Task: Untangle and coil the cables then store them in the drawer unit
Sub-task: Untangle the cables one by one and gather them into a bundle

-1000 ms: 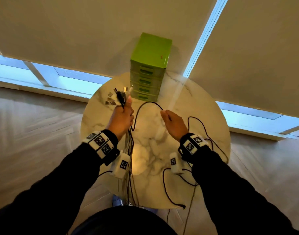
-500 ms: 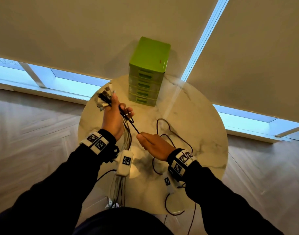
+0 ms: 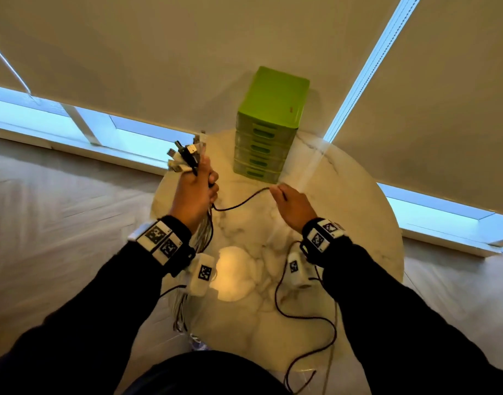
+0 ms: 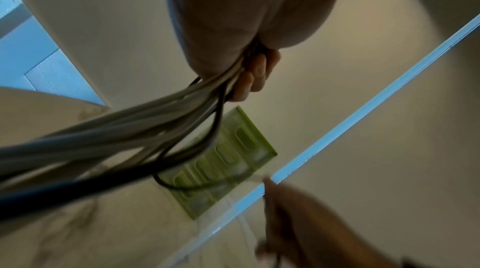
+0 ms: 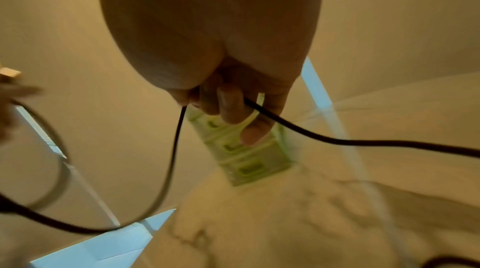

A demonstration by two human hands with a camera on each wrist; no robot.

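- Grey and white cables, a full bundle of cables (image 3: pixel 200 238), are clamped in your left hand (image 3: pixel 194 198); its fingers (image 4: pixel 255 71) are curled around them, and the hand is raised above the left part of the tabletop (image 3: pixel 344 201).
- Above your fist the plugs (image 3: pixel 184 156) stand out like a fan, metal ends up; below it the loose cable ends hang down past the near edge of the tabletop.
- From your left fist one black cable (image 3: pixel 238 205) goes in a low curve to your right hand (image 3: pixel 294 205).
- At the far edge of the marble tabletop, between your two hands and behind them, stands the green drawer unit (image 3: pixel 266 138); all its drawers look closed.
- Your right hand pinches the black cable; in the right wrist view the fingers (image 5: pixel 230 106) are curled round it, and the cable leaves the hand on both sides.
- The rest of this black cable lies in loose loops on the near right part of the tabletop and falls over the edge.
- Your two hands are apart, and only this cable joins them.
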